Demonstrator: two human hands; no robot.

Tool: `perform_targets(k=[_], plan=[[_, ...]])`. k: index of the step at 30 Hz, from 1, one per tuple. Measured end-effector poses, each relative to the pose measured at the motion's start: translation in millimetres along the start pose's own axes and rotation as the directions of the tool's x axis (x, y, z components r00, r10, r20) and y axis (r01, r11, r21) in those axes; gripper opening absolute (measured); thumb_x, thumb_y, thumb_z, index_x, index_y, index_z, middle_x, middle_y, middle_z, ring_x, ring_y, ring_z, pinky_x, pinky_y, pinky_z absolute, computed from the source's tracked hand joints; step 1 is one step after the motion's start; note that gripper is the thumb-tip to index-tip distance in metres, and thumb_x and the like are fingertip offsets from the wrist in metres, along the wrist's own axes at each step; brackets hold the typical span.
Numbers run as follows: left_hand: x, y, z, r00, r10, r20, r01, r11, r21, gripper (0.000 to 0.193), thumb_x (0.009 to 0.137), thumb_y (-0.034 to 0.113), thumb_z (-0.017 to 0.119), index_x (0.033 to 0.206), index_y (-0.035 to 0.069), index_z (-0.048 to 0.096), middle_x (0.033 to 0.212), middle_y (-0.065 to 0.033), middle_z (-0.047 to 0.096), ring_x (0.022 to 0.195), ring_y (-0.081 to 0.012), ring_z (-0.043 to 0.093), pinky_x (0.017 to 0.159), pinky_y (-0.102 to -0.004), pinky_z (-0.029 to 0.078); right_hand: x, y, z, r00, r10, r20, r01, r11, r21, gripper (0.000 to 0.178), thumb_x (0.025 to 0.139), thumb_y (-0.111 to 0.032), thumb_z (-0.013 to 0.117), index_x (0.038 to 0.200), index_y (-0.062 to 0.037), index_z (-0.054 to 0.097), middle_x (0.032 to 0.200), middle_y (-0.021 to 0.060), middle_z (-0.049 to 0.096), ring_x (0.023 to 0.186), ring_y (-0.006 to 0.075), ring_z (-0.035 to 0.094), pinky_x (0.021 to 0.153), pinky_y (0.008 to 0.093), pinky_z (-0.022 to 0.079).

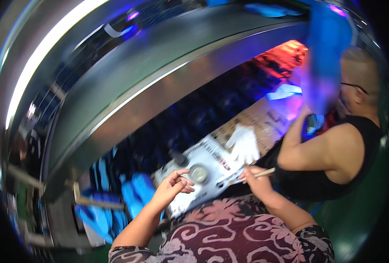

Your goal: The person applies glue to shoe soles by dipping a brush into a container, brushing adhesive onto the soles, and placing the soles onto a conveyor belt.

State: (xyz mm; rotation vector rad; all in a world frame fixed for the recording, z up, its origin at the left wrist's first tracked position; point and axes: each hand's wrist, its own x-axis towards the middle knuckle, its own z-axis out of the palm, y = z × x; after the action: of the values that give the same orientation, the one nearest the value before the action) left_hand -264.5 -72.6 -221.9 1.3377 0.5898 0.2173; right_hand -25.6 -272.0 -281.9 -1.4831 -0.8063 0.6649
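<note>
My left hand (176,187) hovers over a white printed sheet (186,204), fingers apart and holding nothing. Close to its fingertips sits a small round pot (198,174) with something pale inside. My right hand (256,180) is closed around a slim wooden-handled brush (265,172); its tip points left over the sheet and is too blurred to make out. A white glove (245,144) lies just beyond my right hand. Behind the pot there is a small dark object (179,158), its kind unclear.
A long conveyor-like bench (128,79) runs across the far side. Blue shoe-shaped pieces (137,193) hang at the left. Brown cardboard (255,118) lies beyond the glove. A co-worker (330,149) works close on my right, beside a large blue shape (328,57).
</note>
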Motion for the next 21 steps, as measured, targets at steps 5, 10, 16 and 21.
perform_targets(k=[5, 10, 16, 21], plan=[[-115, -81, -62, 0.928, -0.278, -0.250, 0.314, 0.942, 0.117, 0.054, 0.089, 0.019, 0.060, 0.132, -0.002, 0.037, 0.101, -0.0119, 0.062, 0.087, -0.0158, 0.062, 0.076, -0.0284, 0.051, 15, -2, 16, 0.992, 0.091, 0.082, -0.079, 0.988, -0.133, 0.031, 0.094, -0.018, 0.050, 0.072, -0.0017, 0.064, 0.068, 0.0049, 0.062, 0.058, 0.0115, 0.055, 0.057, 0.0254, 0.045], [-178, -115, -62, 0.511, -0.244, -0.824, -0.026, 0.954, -0.298, 0.046, 0.086, 0.015, 0.059, 0.126, 0.000, 0.040, 0.108, -0.0109, 0.057, 0.091, -0.0177, 0.059, 0.076, -0.0290, 0.049, 31, -14, 37, 0.970, 0.167, 0.174, -0.134, 0.973, -0.190, 0.032, 0.095, -0.024, 0.049, 0.074, -0.0031, 0.061, 0.069, 0.0023, 0.056, 0.061, 0.0077, 0.049, 0.051, 0.0220, 0.040], [-220, -146, -81, 0.186, -0.411, -0.892, -0.212, 0.870, -0.445, 0.031, 0.086, 0.024, 0.064, 0.109, 0.007, 0.051, 0.099, -0.0045, 0.055, 0.088, -0.0140, 0.053, 0.076, -0.0296, 0.045, 34, 2, 89, 0.985, 0.034, 0.166, -0.026, 0.999, -0.048, 0.033, 0.095, -0.024, 0.049, 0.074, -0.0010, 0.060, 0.069, 0.0035, 0.055, 0.062, 0.0096, 0.047, 0.064, 0.0240, 0.040], [-179, -163, -107, 0.335, 0.177, -0.925, 0.072, 0.975, 0.212, 0.032, 0.083, 0.014, 0.063, 0.111, 0.000, 0.055, 0.097, -0.0108, 0.060, 0.084, -0.0184, 0.060, 0.072, -0.0303, 0.047, 26, 9, 118, 0.994, 0.053, 0.095, -0.053, 0.999, -0.004, 0.035, 0.095, -0.024, 0.050, 0.075, 0.0013, 0.062, 0.071, 0.0056, 0.059, 0.063, 0.0107, 0.051, 0.064, 0.0241, 0.040]])
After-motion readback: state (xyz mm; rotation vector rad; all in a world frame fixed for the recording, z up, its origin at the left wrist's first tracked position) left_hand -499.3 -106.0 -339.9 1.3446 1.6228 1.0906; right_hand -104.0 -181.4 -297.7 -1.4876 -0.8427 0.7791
